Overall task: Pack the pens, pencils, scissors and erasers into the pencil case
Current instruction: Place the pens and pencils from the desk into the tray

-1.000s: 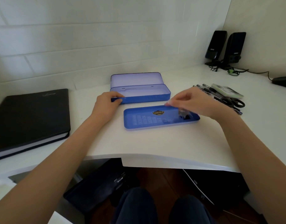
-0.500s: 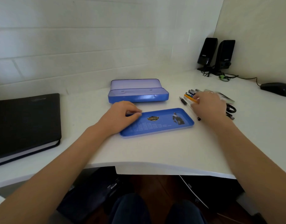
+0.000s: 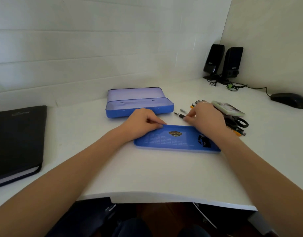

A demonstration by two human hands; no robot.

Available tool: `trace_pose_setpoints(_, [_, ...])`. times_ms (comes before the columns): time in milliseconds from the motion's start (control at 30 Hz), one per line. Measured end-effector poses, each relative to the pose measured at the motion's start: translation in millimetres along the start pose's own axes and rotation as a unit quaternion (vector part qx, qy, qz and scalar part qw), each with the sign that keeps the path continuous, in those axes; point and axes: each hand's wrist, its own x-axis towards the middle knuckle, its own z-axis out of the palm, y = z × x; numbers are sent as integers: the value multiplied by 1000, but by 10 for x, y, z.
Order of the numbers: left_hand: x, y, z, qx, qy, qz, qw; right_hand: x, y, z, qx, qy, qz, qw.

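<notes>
Now the open blue metal pencil case sits at the back of the white worktop, its flat blue inner tray lying in front. The left hand pinches the tray's far left corner. The right hand pinches a black pen from the heap of pens and pencils, beside black-handled scissors and a pale eraser.
</notes>
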Motion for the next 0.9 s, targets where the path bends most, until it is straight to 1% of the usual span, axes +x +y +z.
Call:
trace_pose_setpoints(100, [10, -47, 3, -47, 33, -24, 998, -24, -35, -25, 18, 31, -38, 999])
trace_pose_setpoints(167, [22, -70, 0, -56, 40, -30, 997, -40, -55, -78, 83, 59, -57, 993])
trace_pose_setpoints(200, [37, -73, -2, -67, 45, -33, 996, -43, -69, -107, 126, 61, -63, 988])
trace_pose_setpoints(233, [54, -74, -4, -92, 52, -42, 994, -50, -90, -127, 163, 47, -71, 983])
trace_pose_setpoints(267, [67, -63, -6, -135, 58, -59, 987, -61, -108, -130, 184, 17, -89, 979])
trace_pose_setpoints(333, [93, -34, -7, -233, 62, -97, 966, -99, -154, -92, 173, -48, -148, 973])
trace_pose_setpoints(367, [102, -27, -13, -260, 60, -110, 957, -131, -182, -62, 161, -71, -177, 968])
trace_pose_setpoints(400, [106, -20, -15, -271, 56, -117, 954, -164, -212, -36, 162, -84, -199, 963])
trace_pose_setpoints(467, [88, -12, -14, -262, 44, -105, 958, -207, -268, 8, 190, -91, -220, 953])
trace_pose_setpoints(533, [56, -14, -13, -225, 17, -78, 971, -214, -326, 68, 204, -78, -231, 948])
trace_pose_setpoints(600, [38, -20, -36, -207, -11, -60, 976, -228, -382, 135, 193, -56, -240, 950])
trace_pose_setpoints(700, [32, -40, -103, -239, -38, -70, 968, -222, -400, 156, 165, -8, -213, 963])
trace_pose_setpoints(800, [15, -50, -111, -200, -79, -37, 976, -144, -295, 40, 155, 56, -127, 978])
trace_pose_setpoints(867, [7, -58, -92, -171, -73, -18, 982, -66, -154, -30, 111, 87, -70, 988])
trace_pose_setpoints(900, [6, -59, -89, -167, -66, -17, 984, -36, -77, -55, 71, 85, -43, 993])
